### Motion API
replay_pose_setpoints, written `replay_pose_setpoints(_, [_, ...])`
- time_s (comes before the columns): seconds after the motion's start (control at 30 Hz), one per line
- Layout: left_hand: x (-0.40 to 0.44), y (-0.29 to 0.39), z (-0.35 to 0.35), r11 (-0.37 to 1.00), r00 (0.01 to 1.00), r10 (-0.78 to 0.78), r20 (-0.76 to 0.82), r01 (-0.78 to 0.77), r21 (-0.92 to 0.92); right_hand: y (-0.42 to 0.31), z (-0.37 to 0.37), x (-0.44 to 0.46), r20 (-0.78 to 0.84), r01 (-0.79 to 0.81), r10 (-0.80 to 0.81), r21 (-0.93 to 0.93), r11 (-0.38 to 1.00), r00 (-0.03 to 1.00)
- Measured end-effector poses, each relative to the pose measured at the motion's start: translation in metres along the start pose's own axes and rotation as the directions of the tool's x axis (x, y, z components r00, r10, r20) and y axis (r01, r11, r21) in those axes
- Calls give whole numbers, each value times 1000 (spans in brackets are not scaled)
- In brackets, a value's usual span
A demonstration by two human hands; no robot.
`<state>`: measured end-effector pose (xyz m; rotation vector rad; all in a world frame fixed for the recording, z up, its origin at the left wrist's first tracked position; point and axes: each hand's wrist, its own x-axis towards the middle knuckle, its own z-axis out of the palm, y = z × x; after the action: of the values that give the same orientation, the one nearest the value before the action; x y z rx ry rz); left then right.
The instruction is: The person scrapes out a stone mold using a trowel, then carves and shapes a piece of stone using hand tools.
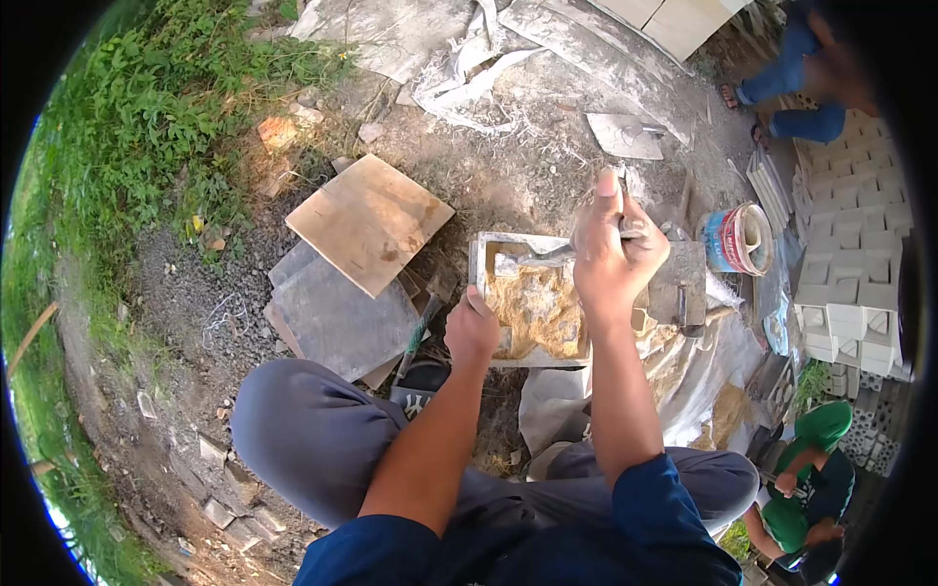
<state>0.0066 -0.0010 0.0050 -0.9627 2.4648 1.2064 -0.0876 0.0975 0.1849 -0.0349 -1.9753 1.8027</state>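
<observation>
Fingers of the right hand wrap a trowel-like tool, reaching over yellowish material inside the frame, ahead of the knees. The left hand grips the frame's left rim; firm bracing there and a shallow blade angle should help control.

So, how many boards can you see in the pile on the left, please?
At least 3: a tan board on top, a grey board beneath, brown edge below; more may hide.

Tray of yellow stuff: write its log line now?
left hand: on tray rim | right hand: gripping metal tool | tray: yellowish mix inside
</observation>
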Motion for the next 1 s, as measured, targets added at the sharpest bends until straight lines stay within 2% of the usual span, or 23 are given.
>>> replay_pose_setpoints(0.07, [4,4,3,1000,1000,-4,2,4,-9,10,-7,-1,-52,108,-104,66,992,993])
replay_pose_setpoints(0.1, [3,2,2,1000,1000,-6,8,6,-2,11,2,-2,-25,46,-46,8,999,999])
replay_pose_setpoints(0.13, [3,2,2,1000,1000,-4,7,4,-1,6,3,-2,-27,47,-47,10,999,999])
replay_pose_setpoints(0.2, [0,-1,-2,1000,1000,-18,23,18,-1,-8,0,-2,-37,-51,51,-2,999,998])
replay_pose_setpoints(0.23, [2,0,-2,1000,1000,-17,21,17,-2,-7,-6,-5,-68,-4,10,93,996,998])
replay_pose_setpoints(0.27, [3,1,0,1000,999,-19,30,19,-3,-1,-5,-5,-57,-7,12,92,996,998])
replay_pose_setpoints(0.33, [2,-2,1,1000,999,-20,44,20,2,4,-2,-7,-45,38,-39,-35,999,998])
replay_pose_setpoints(0.47, [3,-1,3,1000,1000,-12,29,12,7,-3,-11,-8,-84,6,-3,41,999,996])
replay_pose_setpoints(0.73, [1,0,2,1000,1000,-7,27,7,-5,2,-10,-7,-4,0,0,-5,1000,1000])
replay_pose_setpoints(0.8, [1,1,2,1000,1000,-17,13,17,-5,-1,-13,-11,-34,-41,42,36,999,999])
replay_pose_setpoints(0.87, [1,3,2,1000,1000,-21,19,21,-7,5,-16,-14,-77,4,-4,3,1000,997])
replay_pose_setpoints(0.93, [1,1,2,1000,999,-23,25,23,-4,3,-15,-13,-40,37,-38,-40,999,998])
replay_pose_setpoints(1.0, [2,1,3,1000,1000,-15,0,15,-7,-8,-18,-17,-106,20,-15,49,999,994])
